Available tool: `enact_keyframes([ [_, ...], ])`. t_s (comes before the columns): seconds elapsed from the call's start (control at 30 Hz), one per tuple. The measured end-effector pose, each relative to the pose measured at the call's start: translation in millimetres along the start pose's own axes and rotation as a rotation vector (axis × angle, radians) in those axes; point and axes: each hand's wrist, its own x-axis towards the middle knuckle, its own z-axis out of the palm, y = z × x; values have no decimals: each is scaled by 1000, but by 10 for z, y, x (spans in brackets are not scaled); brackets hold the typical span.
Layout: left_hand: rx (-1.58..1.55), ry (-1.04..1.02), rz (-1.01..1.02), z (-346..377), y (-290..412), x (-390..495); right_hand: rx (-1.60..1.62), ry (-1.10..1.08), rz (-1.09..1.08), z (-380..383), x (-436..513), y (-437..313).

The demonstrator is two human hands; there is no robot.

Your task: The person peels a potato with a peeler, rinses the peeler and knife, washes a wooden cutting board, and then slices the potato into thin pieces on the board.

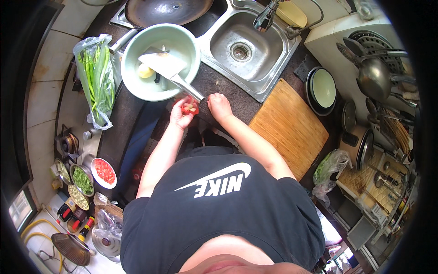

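Observation:
My left hand (181,113) holds a red vegetable piece (190,107) with pale flesh at its middle, at the counter's front edge. My right hand (219,104) is curled closed a little to the right, and nothing shows in its fingers. Between and above both hands is the handle end of a cleaver (164,63), which rests across the rim of a pale green basin (127,54). Under the blade, the basin contains a round pale yellow vegetable (146,71) and a small black-ended item (157,78), partly hidden.
A steel sink (219,44) adjoins the basin, with a wooden cutting board (291,130) to its right. Bagged long green peppers (97,78) lie at left, near a bowl of chopped red pieces (104,173). A wok (167,10) stands behind the basin; stacked bowls (323,88) are at right.

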Motion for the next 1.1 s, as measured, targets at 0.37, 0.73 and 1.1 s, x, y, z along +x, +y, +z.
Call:
enact_keyframes([
  [0.37, 32, -54, -82, -91, -168, -57, 20, -125, 120, -118, 120, 73],
  [0.73, 42, -128, -80, -181, -238, -172, -9, -91, -226, -200, 55, 209],
  [1.1, 25, -148, -74, -175, -216, -154, -62, -83, -127, -199, 207, 159],
])
